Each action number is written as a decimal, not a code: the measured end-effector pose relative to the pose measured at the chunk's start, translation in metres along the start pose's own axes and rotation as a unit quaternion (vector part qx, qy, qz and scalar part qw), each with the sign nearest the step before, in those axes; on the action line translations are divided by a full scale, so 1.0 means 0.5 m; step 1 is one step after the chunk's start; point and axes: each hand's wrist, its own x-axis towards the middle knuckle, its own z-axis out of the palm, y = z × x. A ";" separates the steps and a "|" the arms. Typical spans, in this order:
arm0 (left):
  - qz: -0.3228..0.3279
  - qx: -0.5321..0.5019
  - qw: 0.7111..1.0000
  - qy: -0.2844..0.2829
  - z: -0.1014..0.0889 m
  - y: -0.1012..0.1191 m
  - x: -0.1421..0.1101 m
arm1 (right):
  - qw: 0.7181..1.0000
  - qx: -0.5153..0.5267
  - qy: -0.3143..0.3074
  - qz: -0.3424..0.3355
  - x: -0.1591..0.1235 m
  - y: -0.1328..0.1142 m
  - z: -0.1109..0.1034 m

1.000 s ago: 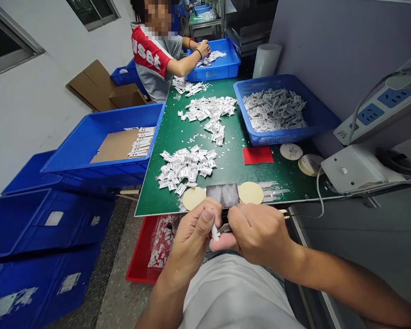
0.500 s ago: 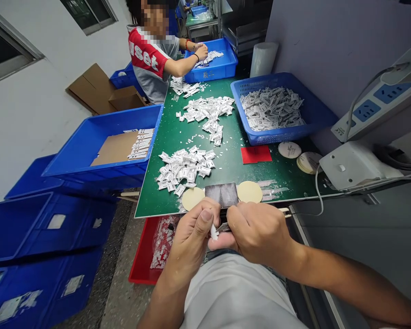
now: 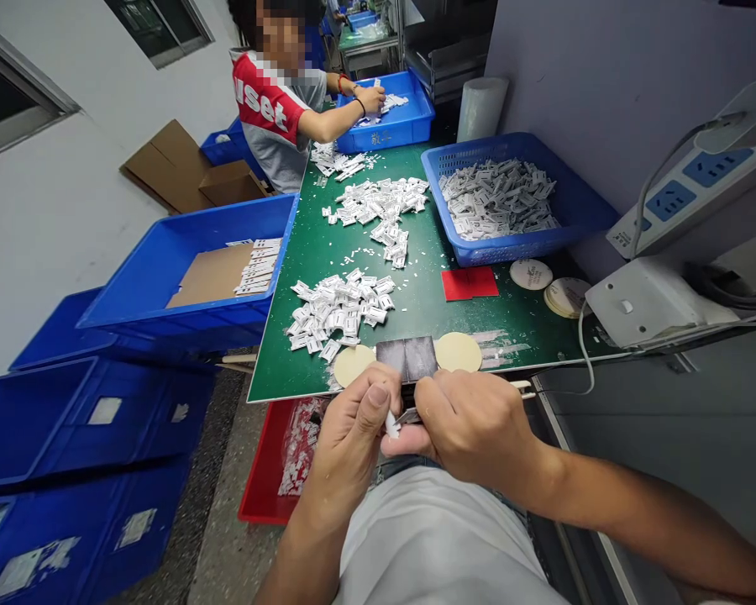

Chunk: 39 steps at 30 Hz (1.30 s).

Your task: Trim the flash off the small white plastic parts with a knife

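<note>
My left hand (image 3: pixel 353 441) pinches a small white label piece (image 3: pixel 391 425) between thumb and fingers, just off the front edge of a green work mat (image 3: pixel 416 311). My right hand (image 3: pixel 472 424) is closed on a small metal tool (image 3: pixel 408 416), mostly hidden, whose tip meets the white piece. Ahead of my hands lie two round beige pads (image 3: pixel 354 365) and a dark worn patch (image 3: pixel 406 357). A heap of white label pieces (image 3: pixel 340 307) sits beyond them.
A blue mesh basket (image 3: pixel 479 246) full of labels stands right, with a red card (image 3: pixel 469 284) before it. A blue crate (image 3: pixel 182 290) is left, a red tray (image 3: pixel 265 470) below. A co-worker (image 3: pixel 274 109) handles labels at the far end. A power strip (image 3: pixel 686 193) hangs right.
My hands have stayed nearly still on the white piece and tool. The whole view has drifted slightly, and the co-worker's hands have shifted over their blue tray.
</note>
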 end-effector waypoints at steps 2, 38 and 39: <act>0.003 -0.006 1.000 -0.004 -0.001 -0.002 -0.001 | 1.000 0.000 0.000 0.000 -0.002 0.000 0.002; -0.015 0.563 0.826 0.033 -0.046 -0.090 0.580 | 0.437 0.761 -0.243 0.414 -0.285 0.158 0.114; -0.023 0.547 0.836 0.037 -0.046 -0.091 0.583 | 0.435 0.760 -0.244 0.416 -0.285 0.154 0.105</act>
